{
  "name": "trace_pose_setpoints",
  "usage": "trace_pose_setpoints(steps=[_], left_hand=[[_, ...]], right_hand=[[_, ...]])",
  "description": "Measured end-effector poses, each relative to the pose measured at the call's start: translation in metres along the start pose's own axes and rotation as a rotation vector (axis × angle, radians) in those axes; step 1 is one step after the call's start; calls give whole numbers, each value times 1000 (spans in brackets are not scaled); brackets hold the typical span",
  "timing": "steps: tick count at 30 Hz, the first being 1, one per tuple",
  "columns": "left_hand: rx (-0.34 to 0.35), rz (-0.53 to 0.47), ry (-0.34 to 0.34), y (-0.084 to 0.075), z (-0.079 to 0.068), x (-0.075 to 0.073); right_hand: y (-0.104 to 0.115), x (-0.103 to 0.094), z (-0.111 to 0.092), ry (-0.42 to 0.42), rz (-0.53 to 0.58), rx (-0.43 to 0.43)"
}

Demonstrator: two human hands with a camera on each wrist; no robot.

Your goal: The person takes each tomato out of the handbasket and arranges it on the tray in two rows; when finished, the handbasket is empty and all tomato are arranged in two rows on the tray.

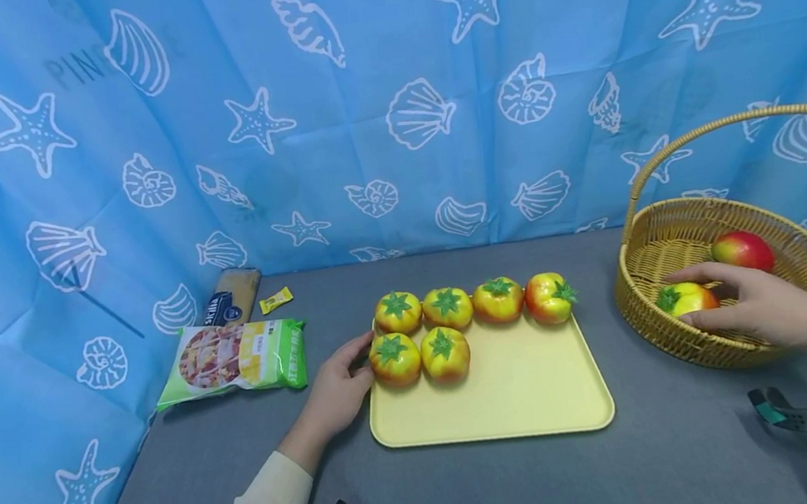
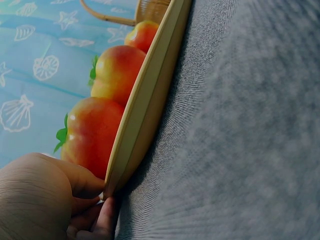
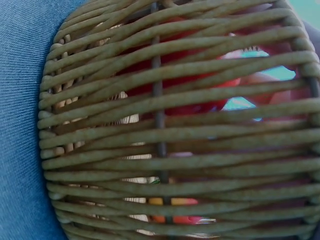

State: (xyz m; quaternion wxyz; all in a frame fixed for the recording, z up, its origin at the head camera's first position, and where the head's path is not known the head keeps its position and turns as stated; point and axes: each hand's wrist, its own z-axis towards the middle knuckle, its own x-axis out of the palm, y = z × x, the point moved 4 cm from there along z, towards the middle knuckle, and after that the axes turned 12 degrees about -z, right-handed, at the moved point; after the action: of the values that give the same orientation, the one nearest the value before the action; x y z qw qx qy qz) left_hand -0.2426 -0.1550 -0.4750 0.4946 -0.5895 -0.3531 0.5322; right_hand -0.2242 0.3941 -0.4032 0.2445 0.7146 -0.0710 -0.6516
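Observation:
My left hand point(image 1: 337, 385) pinches the left rim of a yellow tray point(image 1: 519, 393), thumb above and fingers below in the left wrist view. Several yellow-orange persimmons point(image 1: 443, 354) with green leafy tops sit on the tray, in a back row and a shorter row at the left. Inside the wicker basket point(image 1: 639, 299) at the right, my right hand point(image 1: 757, 301) holds another persimmon point(image 1: 689, 298) between thumb and fingers. A red fruit with a yellowish side point(image 1: 743, 250) lies behind that hand. The right wrist view is mostly filled by the basket's woven wall point(image 3: 160, 135).
Left of the tray lie a green food bag point(image 1: 235, 358), a dark-labelled packet point(image 1: 231, 297) and a small yellow wrapper point(image 1: 276, 300). The basket's tall handle point(image 1: 743, 122) arches over its opening. A blue shell-patterned curtain point(image 1: 372, 121) hangs behind the grey tabletop point(image 1: 479, 495).

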Motion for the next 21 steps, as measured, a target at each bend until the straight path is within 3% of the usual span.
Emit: trace_pose_setpoints(steps=[5,11,21], left_hand=[[1,2,-2,0,0,0],[-14,5,-3,0,0,0],[-4,7,-3,-1,0,0]], right_hand=[[0,-2,-2,-75,59,45],[-5,-4,-2,-158,129,36],[-3,-9,-3,-257,169,89]])
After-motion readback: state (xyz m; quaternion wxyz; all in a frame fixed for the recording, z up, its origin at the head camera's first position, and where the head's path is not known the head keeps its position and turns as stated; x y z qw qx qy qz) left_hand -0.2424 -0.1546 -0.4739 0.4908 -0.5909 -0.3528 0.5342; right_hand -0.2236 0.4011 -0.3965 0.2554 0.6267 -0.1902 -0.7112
